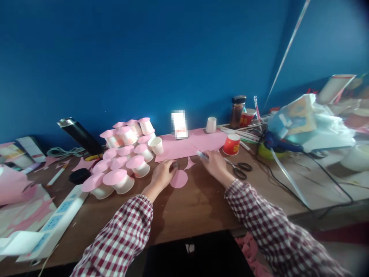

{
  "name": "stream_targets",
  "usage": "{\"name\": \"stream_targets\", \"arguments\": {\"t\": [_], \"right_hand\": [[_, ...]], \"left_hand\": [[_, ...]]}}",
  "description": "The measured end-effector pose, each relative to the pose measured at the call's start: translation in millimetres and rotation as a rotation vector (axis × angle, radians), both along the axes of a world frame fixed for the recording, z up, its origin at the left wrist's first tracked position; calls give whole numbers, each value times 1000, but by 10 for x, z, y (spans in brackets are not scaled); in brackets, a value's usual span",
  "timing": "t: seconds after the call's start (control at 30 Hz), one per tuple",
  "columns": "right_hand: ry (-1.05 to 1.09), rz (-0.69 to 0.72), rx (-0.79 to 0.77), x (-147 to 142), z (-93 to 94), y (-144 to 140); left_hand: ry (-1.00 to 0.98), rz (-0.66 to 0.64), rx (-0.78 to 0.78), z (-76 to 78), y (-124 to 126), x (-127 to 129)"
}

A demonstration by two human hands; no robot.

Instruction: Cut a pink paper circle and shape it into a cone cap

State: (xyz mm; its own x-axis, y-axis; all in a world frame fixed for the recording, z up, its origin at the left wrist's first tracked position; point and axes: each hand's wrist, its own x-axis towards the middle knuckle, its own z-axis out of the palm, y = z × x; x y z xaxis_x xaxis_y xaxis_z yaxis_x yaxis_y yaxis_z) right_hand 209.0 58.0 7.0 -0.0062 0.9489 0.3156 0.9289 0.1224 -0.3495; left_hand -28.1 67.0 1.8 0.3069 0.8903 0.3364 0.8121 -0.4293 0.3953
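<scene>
On brown desk [190,207], left hand [163,174], round pink paper [179,179]

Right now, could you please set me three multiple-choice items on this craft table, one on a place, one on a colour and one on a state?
1. Where do the scissors lie?
A. just right of the right hand
B. on the power strip
C. among the paper cups

2. What colour is the paper circle between the hands?
A. blue
B. pink
C. yellow

3. How does the red cup stand?
A. tipped on its side
B. upside down
C. upright, mouth up

Answers: 1 A, they rest on the table beside that hand; 2 B, it matches the pink sheet behind; 3 C, its open rim faces up.
</scene>
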Motion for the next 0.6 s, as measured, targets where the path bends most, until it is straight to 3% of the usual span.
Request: {"name": "stream_targets", "arguments": {"t": [0.2, 0.43, 0.6], "right_hand": [[-14, 14, -13, 6, 18, -6], [16, 35, -30, 19, -8, 24], [-31, -2, -12, 24, -55, 74]], "left_hand": [[3, 8, -6, 11, 46, 129], [1, -94, -39, 72, 30, 346], [-34, -11, 75, 34, -90, 357]]}}
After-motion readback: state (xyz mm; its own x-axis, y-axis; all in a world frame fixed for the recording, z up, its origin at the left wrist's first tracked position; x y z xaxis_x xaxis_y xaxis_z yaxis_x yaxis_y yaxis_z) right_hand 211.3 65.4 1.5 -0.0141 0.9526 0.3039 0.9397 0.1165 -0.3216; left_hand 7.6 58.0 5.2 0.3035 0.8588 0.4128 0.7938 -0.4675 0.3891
